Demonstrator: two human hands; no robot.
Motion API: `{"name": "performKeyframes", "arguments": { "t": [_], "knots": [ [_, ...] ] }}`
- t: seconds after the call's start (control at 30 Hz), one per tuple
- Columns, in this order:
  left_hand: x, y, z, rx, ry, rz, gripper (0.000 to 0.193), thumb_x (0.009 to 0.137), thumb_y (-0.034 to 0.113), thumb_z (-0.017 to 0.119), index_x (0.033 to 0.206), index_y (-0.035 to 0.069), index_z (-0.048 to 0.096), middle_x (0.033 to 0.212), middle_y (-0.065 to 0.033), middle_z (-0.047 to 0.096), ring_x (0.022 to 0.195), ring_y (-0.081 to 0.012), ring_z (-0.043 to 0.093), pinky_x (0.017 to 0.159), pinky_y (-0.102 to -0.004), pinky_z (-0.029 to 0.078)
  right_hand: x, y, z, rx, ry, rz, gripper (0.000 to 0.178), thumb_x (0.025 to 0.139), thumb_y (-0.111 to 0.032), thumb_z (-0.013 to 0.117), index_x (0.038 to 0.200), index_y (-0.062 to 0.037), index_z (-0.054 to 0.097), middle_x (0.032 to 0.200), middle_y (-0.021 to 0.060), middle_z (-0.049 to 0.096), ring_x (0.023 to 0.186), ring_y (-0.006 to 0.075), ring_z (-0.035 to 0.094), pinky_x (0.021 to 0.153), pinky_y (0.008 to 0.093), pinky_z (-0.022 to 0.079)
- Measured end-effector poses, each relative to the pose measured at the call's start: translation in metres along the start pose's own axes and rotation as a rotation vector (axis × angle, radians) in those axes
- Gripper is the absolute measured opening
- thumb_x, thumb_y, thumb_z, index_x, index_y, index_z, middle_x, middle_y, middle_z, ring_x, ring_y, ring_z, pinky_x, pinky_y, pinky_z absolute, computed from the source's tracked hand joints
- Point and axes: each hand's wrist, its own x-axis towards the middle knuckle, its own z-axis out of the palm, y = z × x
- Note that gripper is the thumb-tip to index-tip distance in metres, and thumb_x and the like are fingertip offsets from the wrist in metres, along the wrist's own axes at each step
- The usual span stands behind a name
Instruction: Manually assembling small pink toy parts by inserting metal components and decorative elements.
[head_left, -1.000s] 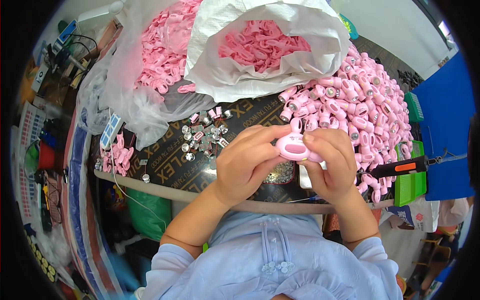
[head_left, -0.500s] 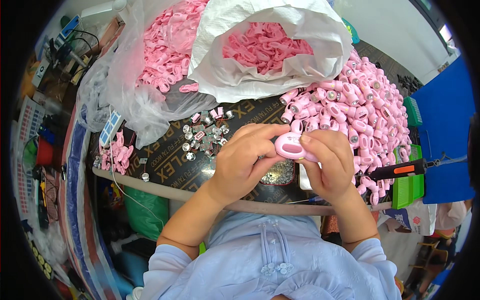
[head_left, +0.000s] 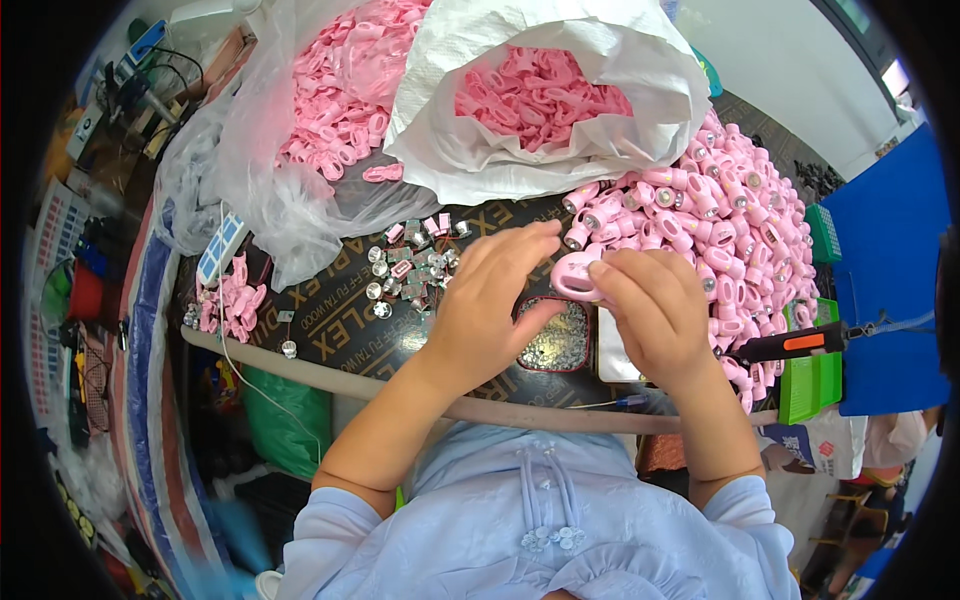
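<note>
A pink plastic flashlight [head_left: 574, 277] with an oval handle opening is gripped in my right hand [head_left: 655, 310], thumb and fingers round its body. My left hand [head_left: 490, 300] is just left of it, fingers apart and holding nothing. Below the flashlight lies a red-rimmed tray [head_left: 553, 338] of small shiny screws or similar metal bits. To the right of my right hand rises a big heap of pink flashlights [head_left: 735, 215], many with silvery lens ends. Left of my left hand are several small silver reflectors with circuit parts [head_left: 410, 268].
A white woven sack [head_left: 430, 110] of pink shells stands at the back, beside a clear plastic bag [head_left: 250, 140] of more shells. A black-and-orange electric screwdriver [head_left: 795, 343] hangs at right over a green basket [head_left: 812, 375]. A blue-handled screwdriver [head_left: 625, 401] lies near the edge.
My left hand has let go of the flashlight and moved slightly left, its fingers spreading. My right hand keeps the flashlight, which has tilted. The tray beneath shows more fully.
</note>
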Motion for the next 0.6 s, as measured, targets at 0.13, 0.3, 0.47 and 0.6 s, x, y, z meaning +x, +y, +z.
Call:
{"name": "performKeyframes", "arguments": {
  "t": [0.13,0.3,0.47,0.6],
  "knots": [
    [-0.004,-0.006,0.006,-0.034,-0.04,0.011,0.062,0.072,0.004,0.084,0.13,0.004,0.06,0.124,-0.0154,0.068,0.113,-0.0332,0.064,0.098,-0.0408,0.049,0.002,-0.001,0.0,0.182,-0.06,0.099,0.039,0.073,-0.002,0.072,0.112,-0.0003,0.067,0.106,0.0139,0.066,0.088,0.0291,0.063,0.074,0.0387,0.051],
    [0.003,-0.005,0.011,-0.121,0.087,0.115,0.054,0.074,0.006,0.081,0.125,0.002,0.063,0.122,-0.0151,0.069,0.11,-0.0331,0.066,0.094,-0.0427,0.052,0.005,-0.006,-0.004,0.323,-0.086,0.216,0.038,0.075,-0.001,0.076,0.112,0.0011,0.066,0.105,0.0154,0.066,0.091,0.0322,0.064,0.078,0.0406,0.052],
    [0.006,-0.004,0.006,-0.149,0.044,0.158,0.048,0.075,0.004,0.08,0.121,0.0,0.066,0.115,-0.0162,0.071,0.105,-0.0332,0.069,0.09,-0.0416,0.056,0.007,-0.006,-0.009,0.369,-0.084,0.252,0.038,0.076,-0.005,0.078,0.112,0.0005,0.065,0.104,0.0162,0.067,0.094,0.0329,0.065,0.082,0.0414,0.053],
    [0.007,-0.001,0.005,-0.156,0.015,0.157,0.051,0.075,0.004,0.08,0.123,0.0,0.064,0.117,-0.0175,0.068,0.103,-0.0347,0.067,0.088,-0.0414,0.055,0.008,-0.005,-0.013,0.438,-0.091,0.283,0.039,0.077,-0.007,0.079,0.113,0.0007,0.065,0.105,0.0171,0.067,0.096,0.0343,0.065,0.084,0.0422,0.053]
  ]
}}
